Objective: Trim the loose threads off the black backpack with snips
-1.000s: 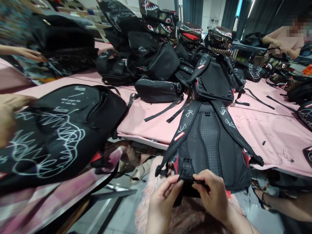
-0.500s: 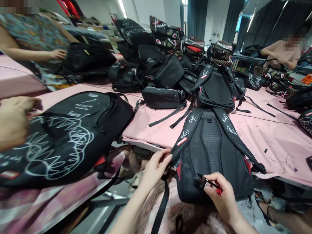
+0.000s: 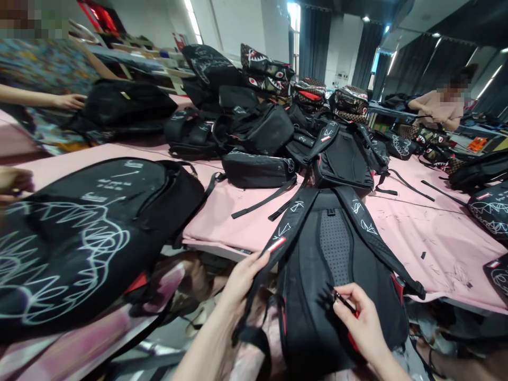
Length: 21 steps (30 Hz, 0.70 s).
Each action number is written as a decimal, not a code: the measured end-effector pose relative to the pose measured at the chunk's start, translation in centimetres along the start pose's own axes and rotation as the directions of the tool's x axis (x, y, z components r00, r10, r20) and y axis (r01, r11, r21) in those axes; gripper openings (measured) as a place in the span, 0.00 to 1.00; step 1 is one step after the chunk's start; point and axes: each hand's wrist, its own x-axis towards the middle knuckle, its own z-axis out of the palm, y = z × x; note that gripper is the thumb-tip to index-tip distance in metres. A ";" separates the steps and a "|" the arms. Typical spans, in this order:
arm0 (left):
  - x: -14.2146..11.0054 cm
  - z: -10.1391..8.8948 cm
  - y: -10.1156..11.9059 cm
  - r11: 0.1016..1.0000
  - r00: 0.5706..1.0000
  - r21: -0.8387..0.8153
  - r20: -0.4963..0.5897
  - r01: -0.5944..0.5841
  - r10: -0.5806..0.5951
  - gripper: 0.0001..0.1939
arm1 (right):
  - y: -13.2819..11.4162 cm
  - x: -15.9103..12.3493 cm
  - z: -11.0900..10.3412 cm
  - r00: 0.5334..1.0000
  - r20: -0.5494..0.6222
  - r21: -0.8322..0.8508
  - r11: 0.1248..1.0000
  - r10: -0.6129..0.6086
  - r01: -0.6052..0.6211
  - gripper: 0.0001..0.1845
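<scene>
A black backpack (image 3: 337,254) lies back-side up, hanging over the near edge of the pink table (image 3: 428,233) onto my lap. My left hand (image 3: 244,275) pinches its left shoulder strap (image 3: 283,235) near the red-and-white tag. My right hand (image 3: 359,323) rests on the lower back panel, closed on a small dark tool with red handles (image 3: 344,303), seemingly thread snips.
A big black backpack with white scribbles (image 3: 91,233) lies at the left, another person's hand (image 3: 14,182) beside it. Many black and shark-print bags (image 3: 262,106) pile at the back. A person at far left touches a bag (image 3: 123,106); another sits at far right (image 3: 436,106).
My left hand left the bag's bottom edge and took hold of the left shoulder strap, sliding along it. My right hand stayed low on the back panel with the small tool.
</scene>
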 end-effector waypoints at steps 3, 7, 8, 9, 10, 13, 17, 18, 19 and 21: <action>1.7 -2.1 -1.5 0.912 0.974 0.378 -0.091 -0.161 0.210 0.23 | 0.4 0.6 0.6 0.999 0.031 -0.025 1.000 0.004 -0.003 0.13; 3.0 -1.7 -3.5 0.769 0.917 0.598 -0.134 -0.228 0.376 0.21 | 1.1 0.5 0.9 0.998 0.048 -0.053 0.998 0.034 -0.032 0.13; 2.9 -0.9 -3.8 0.718 0.900 0.642 -0.098 -0.269 0.425 0.19 | 1.3 0.3 0.8 0.998 0.047 -0.059 0.997 0.044 -0.041 0.14; 2.7 -0.1 -4.0 0.666 0.883 0.675 -0.046 -0.317 0.466 0.16 | 1.5 0.1 0.7 0.998 0.041 -0.066 0.997 0.052 -0.049 0.14; 2.5 0.8 -4.1 0.619 0.868 0.696 0.014 -0.365 0.496 0.14 | 1.7 0.0 0.6 0.998 0.033 -0.072 0.996 0.057 -0.055 0.14; 1.8 3.0 -4.2 0.522 0.837 0.722 0.145 -0.454 0.528 0.13 | 2.2 -0.3 0.3 0.998 0.003 -0.095 0.994 0.057 -0.056 0.14; 1.8 4.3 -4.0 0.405 0.810 0.775 0.222 -0.484 0.543 0.12 | 1.9 0.0 0.4 0.999 0.008 -0.138 0.990 0.044 -0.042 0.12; 1.9 4.4 -4.0 0.378 0.805 0.785 0.242 -0.491 0.542 0.13 | 1.6 0.2 0.5 0.999 0.015 -0.163 0.986 0.035 -0.032 0.12; 2.1 4.4 -3.9 0.353 0.799 0.792 0.260 -0.498 0.543 0.13 | 1.3 0.5 0.5 0.999 0.023 -0.196 0.980 0.023 -0.018 0.12; 2.5 4.4 -3.9 0.310 0.785 0.802 0.288 -0.511 0.549 0.14 | 0.5 1.0 0.5 0.999 0.047 -0.296 0.955 -0.018 0.031 0.11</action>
